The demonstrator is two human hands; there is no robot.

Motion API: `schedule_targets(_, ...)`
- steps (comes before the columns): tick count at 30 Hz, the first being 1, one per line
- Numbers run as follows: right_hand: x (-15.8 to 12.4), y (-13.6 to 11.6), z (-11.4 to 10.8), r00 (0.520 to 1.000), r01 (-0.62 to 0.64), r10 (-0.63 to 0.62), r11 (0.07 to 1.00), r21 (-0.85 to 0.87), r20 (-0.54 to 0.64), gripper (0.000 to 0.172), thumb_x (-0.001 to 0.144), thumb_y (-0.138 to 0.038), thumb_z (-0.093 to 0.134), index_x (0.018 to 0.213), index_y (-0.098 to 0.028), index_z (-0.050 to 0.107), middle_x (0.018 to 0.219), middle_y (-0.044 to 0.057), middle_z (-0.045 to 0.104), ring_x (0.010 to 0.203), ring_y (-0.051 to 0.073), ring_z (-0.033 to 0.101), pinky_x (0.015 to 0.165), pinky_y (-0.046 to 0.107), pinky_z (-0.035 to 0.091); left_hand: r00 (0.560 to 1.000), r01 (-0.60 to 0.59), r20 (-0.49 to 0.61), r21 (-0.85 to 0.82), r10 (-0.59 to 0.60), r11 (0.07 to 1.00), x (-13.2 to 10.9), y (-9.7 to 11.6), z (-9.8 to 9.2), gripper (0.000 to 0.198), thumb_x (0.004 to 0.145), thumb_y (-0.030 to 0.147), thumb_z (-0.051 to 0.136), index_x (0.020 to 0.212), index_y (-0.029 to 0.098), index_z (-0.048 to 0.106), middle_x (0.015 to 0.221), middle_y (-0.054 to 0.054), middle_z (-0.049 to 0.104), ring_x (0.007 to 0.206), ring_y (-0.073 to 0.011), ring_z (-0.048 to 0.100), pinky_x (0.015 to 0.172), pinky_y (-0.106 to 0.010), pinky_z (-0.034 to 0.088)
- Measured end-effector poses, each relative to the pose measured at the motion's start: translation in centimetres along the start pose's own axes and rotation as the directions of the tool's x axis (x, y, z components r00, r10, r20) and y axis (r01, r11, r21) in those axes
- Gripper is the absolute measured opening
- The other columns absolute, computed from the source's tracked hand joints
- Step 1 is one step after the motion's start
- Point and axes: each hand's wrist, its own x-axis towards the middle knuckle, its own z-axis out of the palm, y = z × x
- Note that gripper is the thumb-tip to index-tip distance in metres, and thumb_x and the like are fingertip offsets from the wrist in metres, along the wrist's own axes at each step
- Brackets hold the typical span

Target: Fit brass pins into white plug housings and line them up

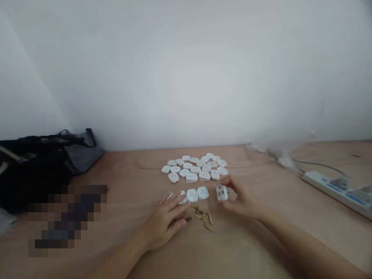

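My right hand (236,197) grips a white plug housing (221,192) between thumb and fingers, with its holed face turned toward me. My left hand (170,219) lies with fingers spread over the left end of a short row of similar housings, partly covering them. Two housings of that row, one (192,195) and its neighbour (202,192), show fully between my hands. Just in front of the row lies a loose heap of small brass pins (204,217), close to my left fingertips. Behind, a larger group of white housings (195,169) is spread on the wooden table (130,186).
A white power strip (334,188) with plugs and a grey cable lies at the right. Clear plastic (286,155) rests near the wall. At the left are a black bag (37,166) and a pixelated dark object (72,217). A white wall (186,77) closes the back.
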Motion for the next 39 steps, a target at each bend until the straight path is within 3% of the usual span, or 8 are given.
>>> schedule_targets(4, -1.4, -1.5, 0.7, 0.997, 0.049, -0.056, 0.991, 0.122, 0.055, 0.027, 0.064, -0.014, 0.059, 0.088, -0.022, 0.048, 0.087, 0.002, 0.056, 0.078, 0.017, 0.057, 0.07, 0.029, 0.049, 0.994, -0.106, -0.002, -0.075, 0.106, 0.992, 0.4, 1.1, 0.3, 0.041, 0.091, 0.037, 0.048, 0.132, 0.031, 0.047, 0.141, -0.004, 0.044, 0.133, -0.027, 0.033, 0.109, -0.049, 0.026)
schedule_targets(9, -1.5, -2.7, 0.9, 0.974, 0.174, -0.183, 0.982, 0.07, 0.137, 0.039, 0.066, -0.01, 0.059, 0.103, -0.021, 0.052, 0.105, 0.007, 0.055, 0.096, 0.02, 0.055, 0.083, 0.032, 0.047, 0.991, -0.115, 0.052, -0.1, 0.12, 0.988, 1.3, 2.2, 0.4, 0.043, 0.09, 0.04, 0.049, 0.132, 0.031, 0.046, 0.14, -0.004, 0.045, 0.131, -0.028, 0.035, 0.108, -0.052, 0.026)
schedule_targets(14, -1.7, -2.1, 1.3, 0.964, 0.105, -0.101, 0.994, -0.005, 0.245, 0.053, 0.071, -0.025, 0.069, 0.121, -0.021, 0.053, 0.109, 0.009, 0.058, 0.096, 0.023, 0.057, 0.083, 0.035, 0.047, 0.995, -0.081, 0.044, -0.118, 0.087, 0.99, 1.3, 2.4, 0.0, 0.032, 0.091, 0.034, 0.049, 0.122, 0.03, 0.056, 0.129, -0.002, 0.057, 0.128, -0.0248, 0.041, 0.11, -0.05, 0.02)
schedule_targets(18, -2.0, -1.8, 1.5, 0.979, 0.001, 0.003, 1.0, -0.021, 0.204, 0.057, 0.069, -0.039, 0.073, 0.119, -0.021, 0.054, 0.103, 0.009, 0.062, 0.094, 0.025, 0.058, 0.081, 0.037, 0.048, 0.996, -0.089, -0.021, -0.142, 0.087, 0.986, 1.0, 2.3, 0.1, 0.026, 0.09, 0.028, 0.049, 0.114, 0.026, 0.06, 0.118, -0.003, 0.064, 0.123, -0.0225, 0.046, 0.11, -0.046, 0.022)
schedule_targets(26, -1.5, -1.4, 0.2, 0.99, 0.081, -0.089, 0.994, 0.074, 0.108, 0.042, 0.084, -0.027, 0.057, 0.126, -0.025, 0.048, 0.117, 0.009, 0.054, 0.109, 0.023, 0.052, 0.095, 0.039, 0.042, 0.992, -0.114, -0.07, -0.15, 0.105, 0.982, 1.1, 2.0, 0.4, 0.028, 0.088, 0.03, 0.052, 0.115, 0.025, 0.059, 0.119, -0.005, 0.062, 0.12, -0.0245, 0.047, 0.107, -0.045, 0.03)
schedule_targets(31, -1.2, 0.5, 0.6, 0.992, -0.08, 0.103, 0.96, 0.27, -0.07, 0.033, 0.085, -0.034, 0.055, 0.114, -0.024, 0.043, 0.104, 0.007, 0.059, 0.095, 0.021, 0.06, 0.081, 0.036, 0.05, 0.989, -0.131, -0.097, -0.166, 0.116, 0.978, 1.2, 2.3, 0.2, 0.026, 0.088, 0.028, 0.052, 0.113, 0.024, 0.06, 0.116, -0.006, 0.062, 0.117, -0.024, 0.048, 0.103, -0.042, 0.035)
schedule_targets(35, -0.2, 1.4, 0.8, 0.988, -0.049, 0.052, 0.998, 0.025, -0.145, 0.03, 0.084, -0.038, 0.054, 0.11, -0.024, 0.048, 0.11, 0.007, 0.06, 0.105, 0.024, 0.055, 0.091, 0.039, 0.043, 0.991, -0.128, -0.065, -0.155, 0.119, 0.98, 1.3, 2.4, 0.1, 0.027, 0.089, 0.029, 0.052, 0.114, 0.024, 0.06, 0.117, -0.006, 0.062, 0.117, -0.0236, 0.049, 0.104, -0.043, 0.034)
schedule_targets(39, 1.4, 2.1, 1.0, 0.999, -0.045, 0.044, 0.965, -0.259, -0.01, 0.028, 0.08, -0.041, 0.059, 0.102, -0.022, 0.054, 0.105, 0.006, 0.063, 0.104, 0.026, 0.054, 0.097, 0.045, 0.032, 0.997, -0.065, -0.052, -0.062, 0.061, 0.996, 1.1, 2.1, 0.5, 0.032, 0.09, 0.035, 0.05, 0.12, 0.028, 0.057, 0.128, -0.006, 0.056, 0.126, -0.0274, 0.041, 0.109, -0.052, 0.022)
